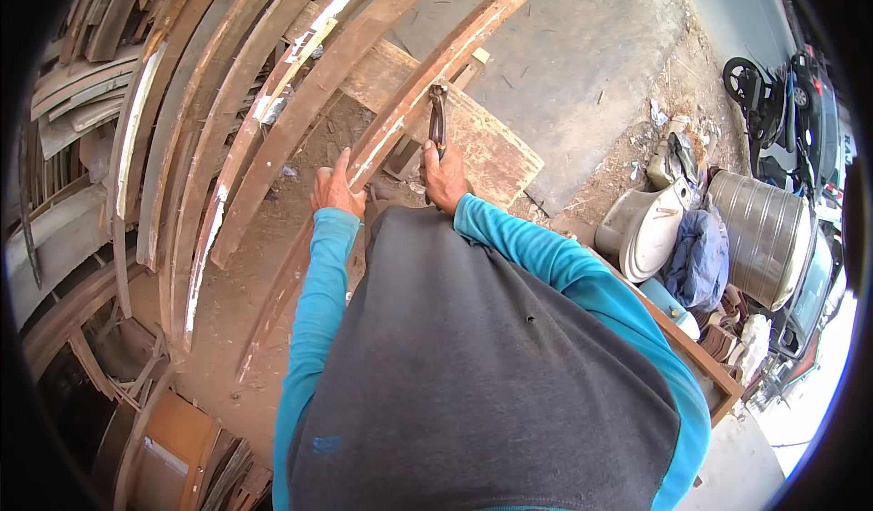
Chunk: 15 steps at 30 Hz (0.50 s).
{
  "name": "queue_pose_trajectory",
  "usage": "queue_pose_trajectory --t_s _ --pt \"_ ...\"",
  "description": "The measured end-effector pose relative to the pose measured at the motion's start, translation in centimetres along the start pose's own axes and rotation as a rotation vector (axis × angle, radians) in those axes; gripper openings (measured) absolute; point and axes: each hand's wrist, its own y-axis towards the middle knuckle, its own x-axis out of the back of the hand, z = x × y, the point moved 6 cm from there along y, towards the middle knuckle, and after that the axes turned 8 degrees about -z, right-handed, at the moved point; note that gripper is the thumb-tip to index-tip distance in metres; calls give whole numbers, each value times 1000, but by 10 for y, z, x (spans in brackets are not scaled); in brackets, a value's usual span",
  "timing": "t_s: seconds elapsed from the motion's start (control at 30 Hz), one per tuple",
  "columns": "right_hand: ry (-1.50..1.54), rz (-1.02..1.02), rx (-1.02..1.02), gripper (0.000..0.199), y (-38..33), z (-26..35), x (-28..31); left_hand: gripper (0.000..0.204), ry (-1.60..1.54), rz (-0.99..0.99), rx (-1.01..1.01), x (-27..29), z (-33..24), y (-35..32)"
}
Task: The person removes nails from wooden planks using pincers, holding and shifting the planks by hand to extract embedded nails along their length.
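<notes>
A long reddish-brown wooden plank (400, 115), with flecks of white paint along its edge, runs from the upper right down toward the lower left in front of me. My left hand (338, 188) is closed round it near my body. In my right hand (443, 179) is a pair of pincers (437, 122), gripped by the handles. Their jaws reach the plank's edge; whether they bite on a nail is too small to tell. Under the plank lies a worn wooden board (496, 147), and a small wood block (403, 158) is beside my right hand.
Many long planks (245, 138) lean in rows at the left. Cut wood pieces (209, 456) are stacked at the lower left. To the right are a white toilet bowl (650, 229), a ribbed metal drum (759, 238), a blue cloth bundle (698, 256) and a wooden frame (723, 393). A motorcycle (768, 102) stands beyond.
</notes>
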Motion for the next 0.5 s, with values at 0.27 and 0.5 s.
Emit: queue_pose_trajectory --t_s 0.27,0.5 --pt "122 42 -151 39 41 101 110 86 -100 -25 -32 -11 15 2" --pt "-44 426 -279 65 61 150 142 91 79 -164 20 -11 -7 -24"
